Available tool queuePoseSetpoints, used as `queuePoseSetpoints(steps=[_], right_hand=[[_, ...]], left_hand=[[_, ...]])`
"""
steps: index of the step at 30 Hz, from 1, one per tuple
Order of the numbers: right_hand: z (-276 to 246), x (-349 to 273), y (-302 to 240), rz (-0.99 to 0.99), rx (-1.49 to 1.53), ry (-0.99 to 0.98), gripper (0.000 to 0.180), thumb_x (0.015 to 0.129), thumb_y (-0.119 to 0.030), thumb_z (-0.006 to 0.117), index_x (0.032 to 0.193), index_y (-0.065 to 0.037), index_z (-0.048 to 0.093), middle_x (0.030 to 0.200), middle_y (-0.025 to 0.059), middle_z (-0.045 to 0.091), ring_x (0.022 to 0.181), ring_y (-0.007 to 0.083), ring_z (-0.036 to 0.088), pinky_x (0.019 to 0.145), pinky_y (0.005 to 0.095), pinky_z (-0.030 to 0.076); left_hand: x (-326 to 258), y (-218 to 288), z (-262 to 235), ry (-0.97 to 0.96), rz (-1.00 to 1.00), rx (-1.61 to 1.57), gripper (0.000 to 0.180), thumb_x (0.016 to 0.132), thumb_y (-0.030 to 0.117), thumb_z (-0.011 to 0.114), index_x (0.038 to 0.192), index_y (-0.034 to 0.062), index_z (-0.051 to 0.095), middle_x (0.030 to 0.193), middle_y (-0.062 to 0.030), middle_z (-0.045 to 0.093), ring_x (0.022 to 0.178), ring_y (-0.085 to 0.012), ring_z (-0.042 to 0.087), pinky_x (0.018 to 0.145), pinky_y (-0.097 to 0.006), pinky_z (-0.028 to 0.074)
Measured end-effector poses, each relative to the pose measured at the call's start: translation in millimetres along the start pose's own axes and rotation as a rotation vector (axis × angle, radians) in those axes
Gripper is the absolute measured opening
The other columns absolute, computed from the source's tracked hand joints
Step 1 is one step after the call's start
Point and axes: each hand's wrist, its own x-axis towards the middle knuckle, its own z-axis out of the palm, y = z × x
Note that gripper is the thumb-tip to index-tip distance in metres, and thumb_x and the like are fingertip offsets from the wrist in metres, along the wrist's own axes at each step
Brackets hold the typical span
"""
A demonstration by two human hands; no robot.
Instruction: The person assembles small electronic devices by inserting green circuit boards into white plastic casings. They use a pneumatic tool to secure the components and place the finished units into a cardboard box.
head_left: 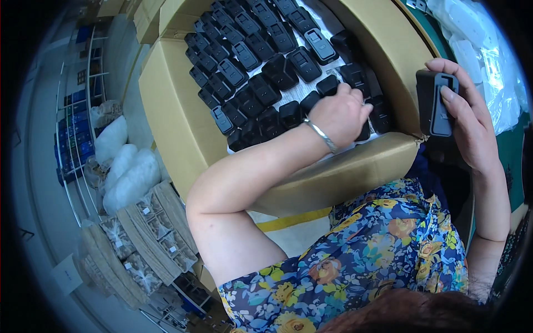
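Note:
Rows of black plastic housings [280, 72] stand on a white sheet inside an open cardboard box [177, 100]. My left hand [340, 115], with a silver bangle on its wrist, reaches into the near right part of the box. Its fingers are curled together among the housings, and whatever lies under them is hidden. Outside the box's right wall, my right hand [472, 111] grips a single black rectangular housing [443, 108] with a long recess in its face. The thumb presses on that face while the fingers wrap round its top and back.
Clear plastic bags [483, 55] lie on a green surface [516, 161] to the right. On the left are a shelf rack with blue bins [75, 139], white bags [130, 169] and cartons of bagged parts [139, 244]. A yellow floor line [294, 220] passes below the box.

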Motion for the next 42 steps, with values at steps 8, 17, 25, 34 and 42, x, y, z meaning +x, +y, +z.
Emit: queuePoseSetpoints(steps=[8,17,25,34,42], right_hand=[[49,19,13,-0.171,-0.003,-0.168,0.041,0.092,-0.025,0.041,0.125,-0.003,0.037,0.115,0.0077,0.045,0.104,0.0119,0.044,0.089,0.0238,0.035],[43,16,6,-0.183,-0.105,-0.151,0.051,0.094,-0.036,0.031,0.128,0.003,0.034,0.126,0.0130,0.040,0.117,0.0185,0.039,0.099,0.0294,0.028],[10,-20,18,-0.105,-0.040,-0.034,0.045,0.092,-0.032,0.036,0.119,0.004,0.043,0.113,0.0104,0.048,0.102,0.0147,0.047,0.086,0.0264,0.038],[16,-19,19,-0.196,-0.252,-0.142,0.029,0.087,-0.013,0.048,0.113,0.000,0.048,0.102,0.0079,0.051,0.092,0.0139,0.050,0.078,0.0254,0.042],[86,89,62,-0.559,-1.265,-0.465,0.016,0.070,-0.010,0.061,0.084,-0.002,0.062,0.085,0.0149,0.061,0.083,0.0282,0.061,0.070,0.0363,0.049]], left_hand=[[-22,15,-59,0.087,0.144,-1.068,0.060,0.080,0.003,0.061,0.131,0.0077,0.031,0.098,-0.0043,0.054,0.085,-0.0081,0.054,0.068,-0.018,0.046],[-41,-26,-34,-0.103,-0.235,-1.197,0.044,0.075,0.002,0.065,0.115,0.0053,0.047,0.086,-0.0031,0.060,0.075,-0.0079,0.056,0.069,-0.023,0.049],[-38,-47,16,-0.221,-0.301,-0.774,0.038,0.075,0.014,0.068,0.107,0.0025,0.051,0.069,0.0022,0.051,0.063,-0.0066,0.049,0.057,-0.022,0.043],[-42,-36,11,-0.207,-0.134,-0.324,0.039,0.081,0.020,0.061,0.111,0.0013,0.045,0.075,-0.0099,0.056,0.063,-0.0163,0.056,0.059,-0.029,0.045],[-43,-43,21,-0.109,-0.157,-0.564,0.038,0.081,0.013,0.060,0.114,0.0024,0.047,0.076,-0.0059,0.055,0.068,-0.0120,0.054,0.063,-0.025,0.044]])
